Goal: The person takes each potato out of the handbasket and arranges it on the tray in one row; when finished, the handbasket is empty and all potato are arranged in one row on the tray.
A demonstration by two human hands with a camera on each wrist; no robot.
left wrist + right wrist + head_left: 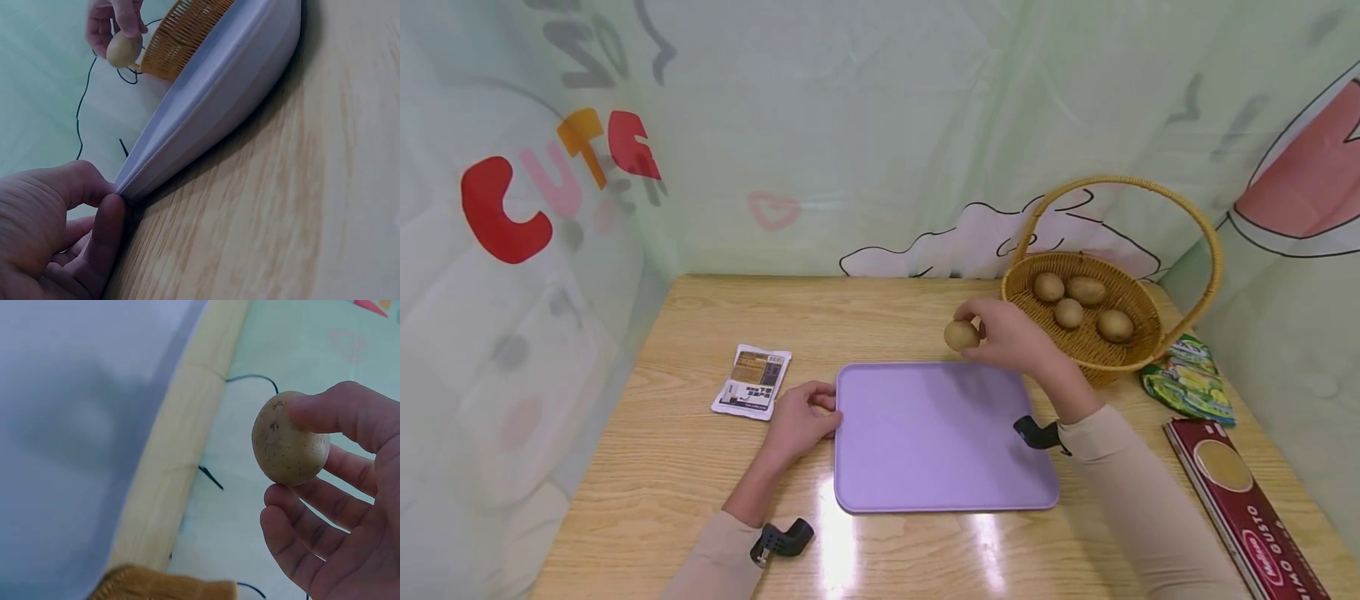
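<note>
On the wooden table [677, 500], one lilac tray [936, 442] is lying before the person, and one wicker basket [1127, 367] is standing just beside its far right corner. Five potatoes are showing in all: four potatoes [1086, 290] are resting inside the basket, while the held potato [962, 335] is hanging raised near the tray's far rim, left of the basket. The right hand [1011, 337] is gripping it between thumb and fingers; the left hand [800, 423] is pinching the tray's left rim between thumb and index finger. One white pouch [752, 382] is lying left of the tray; green packaging [1189, 385], its count unclear, and one dark red package [1240, 500] are lying at the right. The head view alone is showing the basket's contents, the pouch and both packagings. The left wrist view is revealing the tray's outer wall and the pinch in detail. The right wrist view is displaying dark pits on the held potato's skin, indistinct elsewhere.
</note>
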